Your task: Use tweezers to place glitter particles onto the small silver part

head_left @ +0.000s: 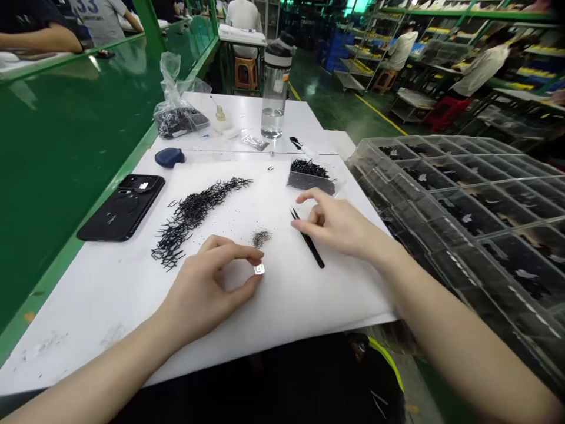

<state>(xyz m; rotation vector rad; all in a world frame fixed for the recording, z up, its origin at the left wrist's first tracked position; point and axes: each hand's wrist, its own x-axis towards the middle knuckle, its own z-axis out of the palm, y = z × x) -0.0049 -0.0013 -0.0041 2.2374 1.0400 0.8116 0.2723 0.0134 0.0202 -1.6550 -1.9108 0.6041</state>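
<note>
Between the thumb and index finger of my left hand (pixel 216 274) is a small shiny, squarish metal piece (pixel 259 269). My right hand (pixel 339 227) hovers at the tips of black tweezers (pixel 313 246) lying on the white mat. Its thumb and index finger are apart, with the tweezer tips between them; whether the thumb touches the tweezers I cannot tell. Just beyond my left fingertips lies a little heap of tiny dark parts (pixel 261 238). Farther left spreads a long pile of small black bent pieces (pixel 194 206).
A clear tray of black pieces (pixel 309 174) sits past my right hand. Left is a black phone-like case (pixel 121 209). A water bottle (pixel 273 88) and a plastic bag of black parts (pixel 174 112) stand at the back. Stacked compartment boxes (pixel 468 194) line the right.
</note>
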